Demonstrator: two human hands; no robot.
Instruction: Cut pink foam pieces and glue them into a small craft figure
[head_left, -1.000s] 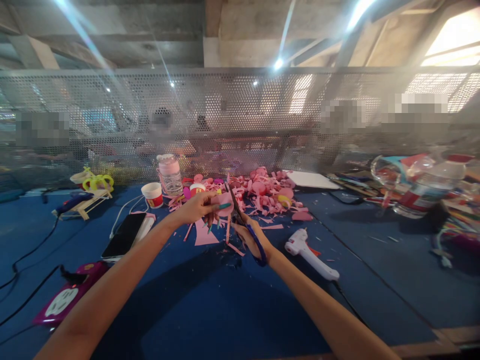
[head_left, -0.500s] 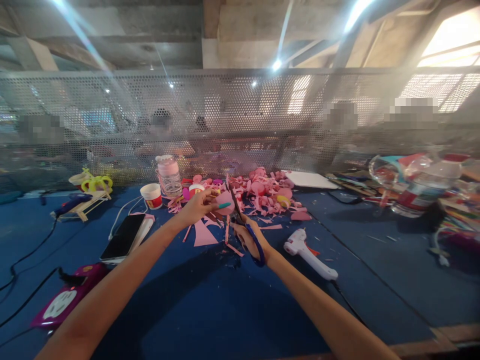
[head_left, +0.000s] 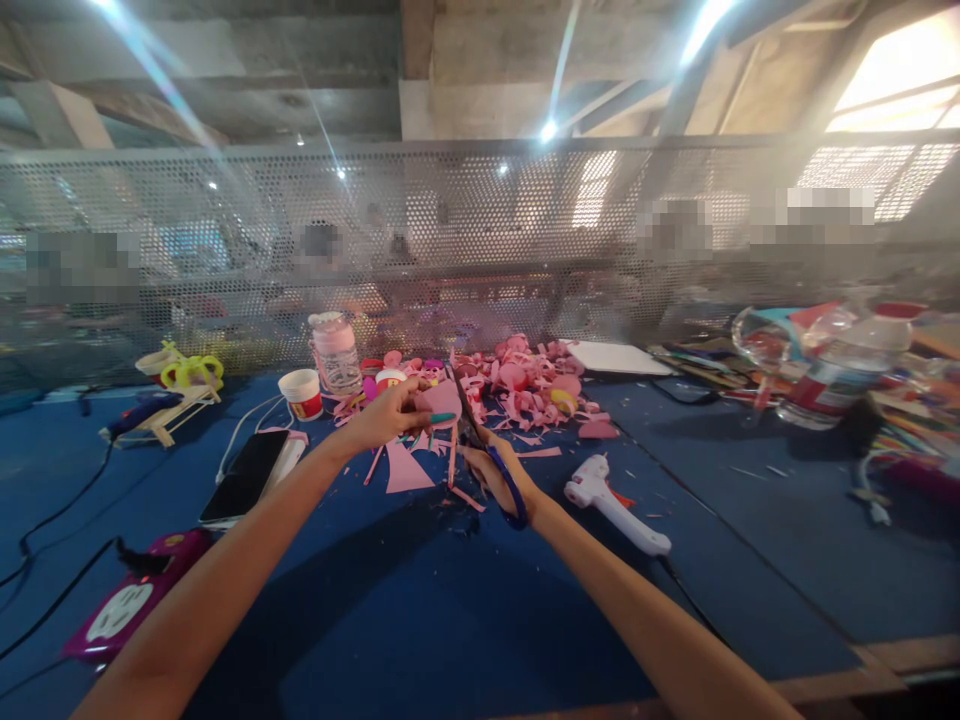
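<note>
Between the thumb and fingers of my left hand (head_left: 394, 412) is a rounded piece of pink paper (head_left: 439, 400), held above the table. My right hand (head_left: 499, 475) grips a pair of scissors (head_left: 510, 492) with dark blue handles, its blades pointing up and away along the paper's right edge. Whether the blades are apart at the paper is hard to make out. Below the hands lie a larger pink scrap (head_left: 407, 470) and thin strips. Just behind them spreads a heap of pink paper cuttings (head_left: 517, 380).
A white glue gun (head_left: 616, 505) lies to the right. On the left are a phone (head_left: 247, 475), a purple power strip (head_left: 142, 595), a paper cup (head_left: 301, 393) and a clear bottle (head_left: 336, 352). A large plastic bottle (head_left: 847, 375) stands far right. A perforated metal screen (head_left: 465, 230) runs behind.
The pink paper in my left hand has turned slightly and shifted a little left against the scissor blades. Both hands keep their hold; the whole view has drifted slightly.
</note>
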